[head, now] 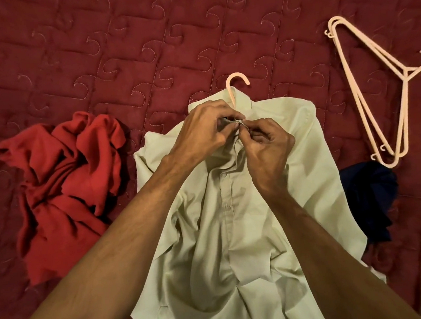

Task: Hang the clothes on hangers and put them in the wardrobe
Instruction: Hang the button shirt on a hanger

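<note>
— What lies under everything?

— A quilted maroon bedspread (142, 38). On it, from the centre down to 6 o'clock, a pale cream button-up shirt (236, 233) is spread front-up, collar toward 12.

— And around the shirt?

— A crumpled red garment (62, 192) at 9 o'clock, a dark navy garment (370, 196) touching its edge at 3, and a stack of spare pink hangers (406, 76) at 2, apart from it.

— Is a hanger in the shirt?

— Yes. A pink hanger hook (230, 91) sticks out of the collar at 12, just beyond the fingers.

— The hands?

— Both forearms reach up from 6 and meet at the collar. The left hand (202, 132) and right hand (269, 144) have curled fingers, each pinching the collar fabric between them, knuckles up.
</note>
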